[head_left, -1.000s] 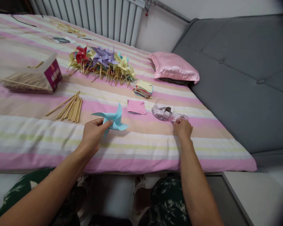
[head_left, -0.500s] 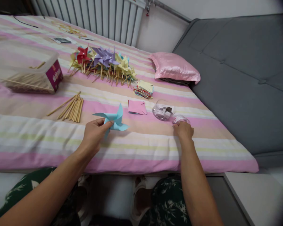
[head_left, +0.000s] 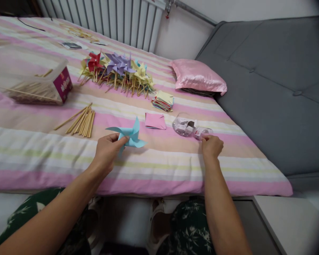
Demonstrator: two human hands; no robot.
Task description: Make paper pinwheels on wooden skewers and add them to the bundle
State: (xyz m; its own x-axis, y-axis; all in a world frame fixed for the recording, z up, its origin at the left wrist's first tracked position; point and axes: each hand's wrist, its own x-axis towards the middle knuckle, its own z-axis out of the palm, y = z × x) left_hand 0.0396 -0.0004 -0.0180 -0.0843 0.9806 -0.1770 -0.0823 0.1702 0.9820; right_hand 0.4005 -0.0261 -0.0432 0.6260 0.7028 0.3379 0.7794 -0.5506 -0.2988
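Note:
My left hand (head_left: pixel 106 150) pinches a light blue paper pinwheel (head_left: pixel 130 134) at its middle, just above the striped bedspread (head_left: pixel 42 148). My right hand (head_left: pixel 212 146) rests on the bed with fingers curled at a small clear container (head_left: pixel 202 131) lying on its side. What the fingertips hold is hidden. A second clear tub (head_left: pixel 183 125) with small white bits sits right beside it. A pink paper square (head_left: pixel 154 121) lies between the two hands.
Loose wooden sticks (head_left: pixel 81 122) lie left of the pinwheel. A clear box of sticks (head_left: pixel 34 85) stands at far left. A heap of finished pinwheels (head_left: pixel 117 71), a stack of coloured papers (head_left: pixel 162 100) and a pink pillow (head_left: pixel 198 76) lie further back. Grey headboard (head_left: pixel 276 88) at right.
My right hand has shifted slightly right beside the small clear container, which now lies closer to the tub. My left hand and the blue pinwheel have barely moved.

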